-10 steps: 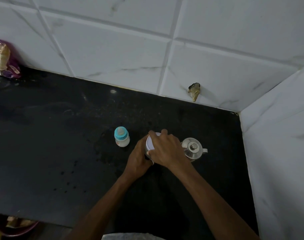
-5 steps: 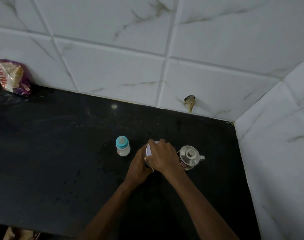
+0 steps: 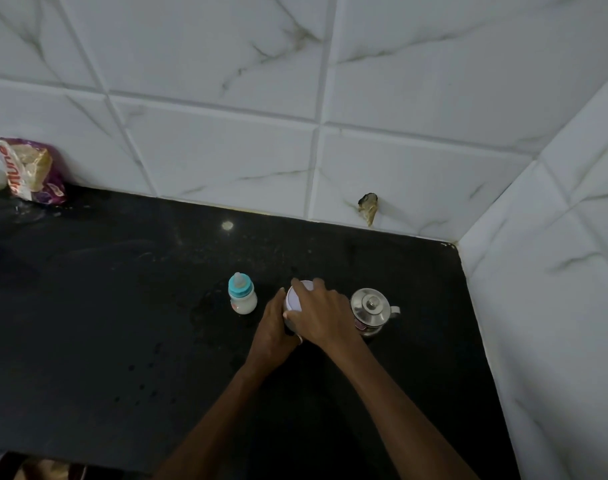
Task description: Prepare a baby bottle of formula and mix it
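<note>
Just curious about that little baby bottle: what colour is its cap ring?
Light blue or teal, on the baby bottle, under a pale clear teat. The head view shows it.

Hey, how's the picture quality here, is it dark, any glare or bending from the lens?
Head view: dim overall; the black counter swallows detail, with one small glare spot. The wall tiles' grout lines run slanted, possibly wide-angle bending. The baby bottle reads clearly; the container is mostly hidden under the left hand and right hand.

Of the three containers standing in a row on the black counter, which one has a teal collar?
The baby bottle, leftmost and untouched, with white liquid inside. Both hands hold the white-lidded jar; the steel pot has a metal lid.
</note>
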A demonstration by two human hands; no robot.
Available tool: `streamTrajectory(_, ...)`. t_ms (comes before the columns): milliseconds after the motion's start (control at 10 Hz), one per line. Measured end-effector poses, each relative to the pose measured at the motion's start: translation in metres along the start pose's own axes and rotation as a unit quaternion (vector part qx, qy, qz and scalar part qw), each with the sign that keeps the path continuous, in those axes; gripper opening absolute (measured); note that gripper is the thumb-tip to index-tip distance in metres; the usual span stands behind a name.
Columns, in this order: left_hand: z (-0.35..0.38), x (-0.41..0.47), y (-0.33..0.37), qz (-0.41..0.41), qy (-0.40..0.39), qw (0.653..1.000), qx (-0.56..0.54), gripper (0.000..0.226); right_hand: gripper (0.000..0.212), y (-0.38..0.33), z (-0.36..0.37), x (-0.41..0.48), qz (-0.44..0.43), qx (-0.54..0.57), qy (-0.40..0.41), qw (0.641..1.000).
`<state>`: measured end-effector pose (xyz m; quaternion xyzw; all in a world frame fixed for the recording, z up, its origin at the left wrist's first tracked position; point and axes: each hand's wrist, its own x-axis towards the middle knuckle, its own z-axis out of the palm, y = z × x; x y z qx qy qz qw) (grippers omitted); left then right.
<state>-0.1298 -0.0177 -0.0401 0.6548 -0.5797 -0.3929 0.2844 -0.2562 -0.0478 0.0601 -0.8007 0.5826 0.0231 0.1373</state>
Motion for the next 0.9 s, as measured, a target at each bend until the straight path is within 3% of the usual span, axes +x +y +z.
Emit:
streamTrajectory(200, -0.005, -0.026, 0.003, -0.064, -0.005, 0.998, 0.012, 0.112, 0.087, 0.013, 0.009, -0.011, 0.030, 0.070, -0.002, 0.997)
streamTrajectory(400, -0.015, -0.050, 0.002, -0.097, 0.005, 0.995, 0.035, 0.102, 0.083, 0.023, 0.023, -0.024, 0.025, 0.109, 0.069, 0.991)
streamTrajectory(600, -0.027, -0.069, 0.004, -0.085, 0.005, 0.991, 0.099, 0.089, 0.076, 0.033, 0.040, -0.042, 0.018, 0.125, 0.113, 0.986)
streamTrajectory(900, -0.048, -0.075, -0.004, -0.036, -0.005, 0.987, 0.159, 0.088, 0.083, 0.027, 0.064, -0.064, 0.068, 0.113, 0.147, 0.980)
